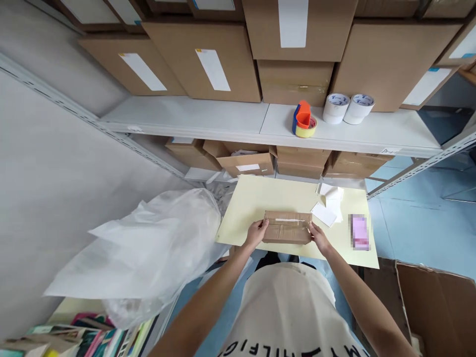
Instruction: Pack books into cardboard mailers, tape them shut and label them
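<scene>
Box [287, 233]: brown cardboard, taped along the top, centre of frame, at the near edge of the table [260, 193]; whether resting or lifted, cannot tell. Left hand [256, 232]: fingers partly curled, gripping its left end. Right hand [319, 235]: likewise, gripping its right end. Papers [324, 214]: white, right of centre. Pink item [360, 232]: blurred, further right. Tape dispenser [304, 119]: orange and blue, on the shelf [208, 116], upper right. Bag [159, 243]: white, left of frame.
</scene>
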Motion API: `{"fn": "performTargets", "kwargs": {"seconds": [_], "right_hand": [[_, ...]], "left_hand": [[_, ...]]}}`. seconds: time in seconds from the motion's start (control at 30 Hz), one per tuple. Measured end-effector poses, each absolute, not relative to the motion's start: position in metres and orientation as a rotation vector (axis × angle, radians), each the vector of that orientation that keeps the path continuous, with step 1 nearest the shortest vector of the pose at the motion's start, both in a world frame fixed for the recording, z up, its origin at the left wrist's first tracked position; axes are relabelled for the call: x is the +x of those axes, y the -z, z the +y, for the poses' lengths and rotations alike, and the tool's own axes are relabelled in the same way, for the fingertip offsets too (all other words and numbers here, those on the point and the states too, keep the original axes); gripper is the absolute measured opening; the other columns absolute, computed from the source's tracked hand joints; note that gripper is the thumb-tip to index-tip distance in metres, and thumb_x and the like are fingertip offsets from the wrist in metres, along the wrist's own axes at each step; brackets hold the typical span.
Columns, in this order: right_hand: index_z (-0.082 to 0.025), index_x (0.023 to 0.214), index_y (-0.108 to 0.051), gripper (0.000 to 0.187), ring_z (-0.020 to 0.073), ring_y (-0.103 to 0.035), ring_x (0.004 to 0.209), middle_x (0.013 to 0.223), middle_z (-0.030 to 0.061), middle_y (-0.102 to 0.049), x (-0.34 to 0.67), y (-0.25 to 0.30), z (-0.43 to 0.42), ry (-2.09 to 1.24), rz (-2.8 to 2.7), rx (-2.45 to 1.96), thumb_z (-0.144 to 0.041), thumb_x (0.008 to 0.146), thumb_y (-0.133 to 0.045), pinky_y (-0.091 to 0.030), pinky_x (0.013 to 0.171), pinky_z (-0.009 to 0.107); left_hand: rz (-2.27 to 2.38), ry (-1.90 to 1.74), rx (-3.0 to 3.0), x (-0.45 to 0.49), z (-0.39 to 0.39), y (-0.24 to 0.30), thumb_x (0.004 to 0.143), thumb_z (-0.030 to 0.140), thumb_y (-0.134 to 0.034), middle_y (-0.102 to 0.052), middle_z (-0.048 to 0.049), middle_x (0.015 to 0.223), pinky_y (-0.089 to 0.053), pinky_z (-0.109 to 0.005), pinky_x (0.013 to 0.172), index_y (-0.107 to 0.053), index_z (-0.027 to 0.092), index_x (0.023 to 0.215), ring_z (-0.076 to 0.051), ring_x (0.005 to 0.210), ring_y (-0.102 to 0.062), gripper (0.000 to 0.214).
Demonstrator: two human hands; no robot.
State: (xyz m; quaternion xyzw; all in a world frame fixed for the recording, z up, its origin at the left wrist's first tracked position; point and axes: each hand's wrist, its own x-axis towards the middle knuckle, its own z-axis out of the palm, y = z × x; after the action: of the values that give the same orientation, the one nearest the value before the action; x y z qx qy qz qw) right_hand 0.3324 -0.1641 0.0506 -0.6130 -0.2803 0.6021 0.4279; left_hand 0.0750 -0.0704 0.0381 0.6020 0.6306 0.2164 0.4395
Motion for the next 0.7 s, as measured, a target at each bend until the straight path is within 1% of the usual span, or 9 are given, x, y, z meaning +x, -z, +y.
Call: {"fn": "performTargets", "kwargs": {"seconds": [0.07, 0.17, 0.23, 0.3, 0.37, 0.43, 0.53, 0.7], "right_hand": [[-0.021, 0.127, -0.061, 0.079, 0.0247, -0.064, 0.086, 0.103, 0.0083, -0.071, 0.330, -0.042, -0.162, -1.431, -0.755, -1.565, -0.079, 0.073, -0.052, -0.054, 0.073, 0.037], [-0.017, 0.125, -0.061, 0.079, 0.0255, -0.064, 0.088, 0.099, 0.0099, -0.070, 0.327, -0.030, -0.160, -1.282, -0.860, -1.645, -0.076, 0.076, -0.048, -0.054, 0.073, 0.036], [-0.014, 0.125, -0.061, 0.079, 0.0268, -0.064, 0.092, 0.102, 0.0124, -0.068, 0.326, -0.022, -0.161, -1.221, -0.905, -1.695, -0.075, 0.079, -0.045, -0.055, 0.075, 0.037], [-0.014, 0.132, -0.056, 0.080, 0.0276, -0.064, 0.095, 0.110, 0.0148, -0.065, 0.327, -0.015, -0.164, -1.173, -0.898, -1.755, -0.073, 0.079, -0.045, -0.056, 0.077, 0.038], [-0.017, 0.141, -0.046, 0.082, 0.0280, -0.064, 0.100, 0.123, 0.0163, -0.060, 0.326, -0.008, -0.168, -1.111, -0.860, -1.816, -0.071, 0.079, -0.049, -0.056, 0.079, 0.039], [-0.021, 0.147, -0.038, 0.083, 0.0285, -0.064, 0.107, 0.133, 0.0163, -0.055, 0.325, -0.002, -0.173, -1.086, -0.852, -1.819, -0.067, 0.080, -0.052, -0.056, 0.084, 0.040], [-0.022, 0.149, -0.034, 0.077, 0.0286, -0.063, 0.111, 0.137, 0.0143, -0.055, 0.320, 0.002, -0.178, -1.144, -0.925, -1.736, -0.061, 0.085, -0.050, -0.055, 0.089, 0.043], [-0.024, 0.150, -0.034, 0.070, 0.0277, -0.063, 0.113, 0.132, 0.0099, -0.062, 0.313, -0.003, -0.173, -1.144, -1.029, -1.719, -0.055, 0.089, -0.047, -0.052, 0.095, 0.043]], "left_hand": [[1.580, -0.535, 1.516, 0.075, -0.072, -0.034, 0.084, 0.060, -0.044, -0.073, -0.0079, 0.078, -0.050, -0.034, 0.073, -0.069, 0.018, 0.075, -0.026, 0.082, -0.067, 0.049], [1.585, -0.547, 1.539, 0.073, -0.075, -0.030, 0.087, 0.057, -0.042, -0.074, -0.0094, 0.086, -0.051, -0.035, 0.079, -0.070, 0.018, 0.082, -0.026, 0.089, -0.068, 0.048], [1.600, -0.557, 1.541, 0.074, -0.077, -0.028, 0.088, 0.054, -0.044, -0.073, -0.0113, 0.096, -0.051, -0.036, 0.085, -0.070, 0.017, 0.094, -0.026, 0.096, -0.067, 0.045], [1.642, -0.577, 1.525, 0.075, -0.080, -0.025, 0.087, 0.049, -0.050, -0.070, -0.0146, 0.112, -0.049, -0.038, 0.093, -0.065, 0.015, 0.113, -0.027, 0.108, -0.065, 0.046], [1.651, -0.594, 1.508, 0.078, -0.084, -0.023, 0.083, 0.044, -0.059, -0.062, -0.0172, 0.128, -0.045, -0.039, 0.102, -0.056, 0.013, 0.129, -0.028, 0.120, -0.059, 0.055], [1.591, -0.588, 1.491, 0.080, -0.087, -0.022, 0.081, 0.039, -0.062, -0.057, -0.0160, 0.137, -0.041, -0.039, 0.108, -0.049, 0.014, 0.136, -0.027, 0.128, -0.054, 0.062], [1.504, -0.566, 1.454, 0.081, -0.092, -0.021, 0.085, 0.037, -0.059, -0.058, -0.0120, 0.138, -0.042, -0.039, 0.108, -0.046, 0.018, 0.139, -0.026, 0.128, -0.055, 0.058], [1.527, -0.643, 1.438, 0.074, -0.093, -0.014, 0.086, 0.040, -0.057, -0.058, -0.0123, 0.138, -0.042, -0.041, 0.109, -0.046, 0.018, 0.140, -0.026, 0.128, -0.054, 0.059]]}}
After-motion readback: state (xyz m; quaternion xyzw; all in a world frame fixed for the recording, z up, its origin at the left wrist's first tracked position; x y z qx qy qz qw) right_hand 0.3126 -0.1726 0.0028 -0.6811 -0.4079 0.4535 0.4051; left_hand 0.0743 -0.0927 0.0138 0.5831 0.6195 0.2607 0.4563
